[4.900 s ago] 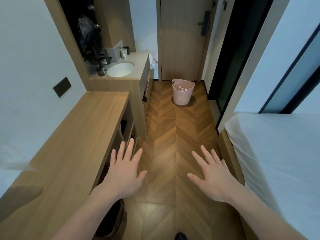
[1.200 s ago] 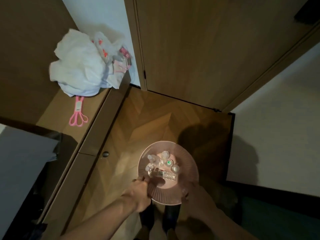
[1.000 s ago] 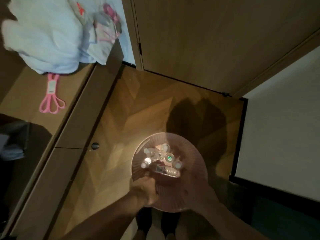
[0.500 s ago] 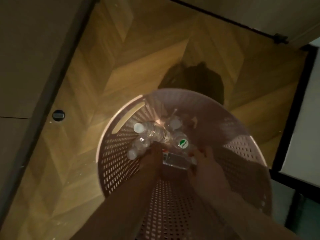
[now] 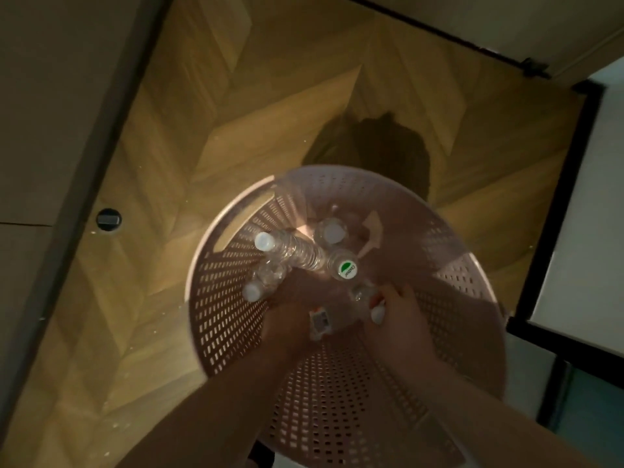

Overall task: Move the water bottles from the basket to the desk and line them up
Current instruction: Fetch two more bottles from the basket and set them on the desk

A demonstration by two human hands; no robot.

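Both my forearms reach down into the pink basket (image 5: 216,336), a perforated tub standing on the herringbone wood floor (image 5: 256,96). My left hand (image 5: 287,324) is low in the basket, in shadow; its fingers seem to curl against a bottle with a white label (image 5: 320,322) that lies on its side between my hands, but the light is too dim for me to tell whether it grips. My right hand (image 5: 403,320) is just beside it, thumb and fingers pinching the neck end of that lying bottle near its white cap (image 5: 377,313).

Just past my hands, more bottles are in the basket bottom. One stands with a green-and-white cap (image 5: 344,269) facing up. Beyond it another shows a plain white cap (image 5: 332,233). To the left a ribbed clear bottle (image 5: 297,255) leans toward the basket wall, cap uppermost, and a smaller bottle (image 5: 261,282) leans below it, its cap also white.

Further out, a dark shadow falls on the floor behind the basket. A round door stop (image 5: 108,220) sits on the floor at left, beside a cabinet front (image 5: 50,113). A door's (image 5: 472,15) lower edge runs across the top, and a white wall (image 5: 591,214) with dark skirting fills the right.
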